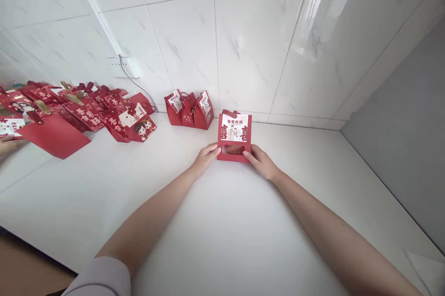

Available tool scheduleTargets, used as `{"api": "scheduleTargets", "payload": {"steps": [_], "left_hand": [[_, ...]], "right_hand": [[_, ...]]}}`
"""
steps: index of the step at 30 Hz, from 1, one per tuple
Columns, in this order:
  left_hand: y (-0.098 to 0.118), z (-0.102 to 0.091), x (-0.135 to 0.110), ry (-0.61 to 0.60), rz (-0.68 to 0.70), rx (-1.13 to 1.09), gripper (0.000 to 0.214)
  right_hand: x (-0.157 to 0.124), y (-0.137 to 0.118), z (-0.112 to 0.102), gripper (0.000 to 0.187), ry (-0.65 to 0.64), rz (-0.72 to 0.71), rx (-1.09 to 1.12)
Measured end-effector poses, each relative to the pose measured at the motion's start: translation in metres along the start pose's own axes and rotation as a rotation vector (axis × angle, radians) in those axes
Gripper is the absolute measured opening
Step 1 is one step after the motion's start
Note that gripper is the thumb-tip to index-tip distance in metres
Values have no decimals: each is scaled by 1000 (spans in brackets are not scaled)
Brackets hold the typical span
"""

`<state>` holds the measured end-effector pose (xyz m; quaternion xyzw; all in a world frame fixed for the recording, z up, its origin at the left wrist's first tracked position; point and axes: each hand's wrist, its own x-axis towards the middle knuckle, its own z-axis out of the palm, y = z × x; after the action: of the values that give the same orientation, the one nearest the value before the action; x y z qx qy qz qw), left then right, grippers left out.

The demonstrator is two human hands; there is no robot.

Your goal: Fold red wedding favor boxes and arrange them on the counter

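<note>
Between my two hands is a red gift box with a white printed panel, a ribbon handle on top and a clear window low on its front. Fingers of my left hand grip its left side, thumb on the front edge. On the right side, my right hand holds it with the thumb near the window. The box is upright near the back of the white table. Red contents show dimly through the window.
Three similar red boxes stand against the tiled wall. Many more red boxes crowd the left, below a wall socket with a grey cable. At the left edge, another person's hand touches a box.
</note>
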<state>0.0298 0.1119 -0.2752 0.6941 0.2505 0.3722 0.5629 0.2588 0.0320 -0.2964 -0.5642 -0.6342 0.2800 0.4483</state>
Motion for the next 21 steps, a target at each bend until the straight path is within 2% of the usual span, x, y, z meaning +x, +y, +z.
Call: {"api": "scheduleTargets", "payload": {"steps": [6, 9, 12, 15, 18, 21], "left_hand": [[-6, 0, 0, 30, 12, 93, 51], [-6, 5, -2, 152, 45, 156, 61], [-7, 8, -8, 274, 102, 329, 68], [-9, 9, -16, 186, 107, 442, 81], [-8, 10, -21, 68, 94, 433, 96], [-1, 15, -23, -27, 114, 263, 73]], "right_hand": [[-4, -3, -1, 43, 20, 27, -11], [-7, -8, 6, 40, 72, -27, 6], [-15, -21, 17, 49, 123, -180, -43], [-25, -38, 26, 60, 141, -331, -134], [-35, -49, 30, 59, 170, -401, -194], [-40, -52, 32, 51, 173, -432, -200]]}}
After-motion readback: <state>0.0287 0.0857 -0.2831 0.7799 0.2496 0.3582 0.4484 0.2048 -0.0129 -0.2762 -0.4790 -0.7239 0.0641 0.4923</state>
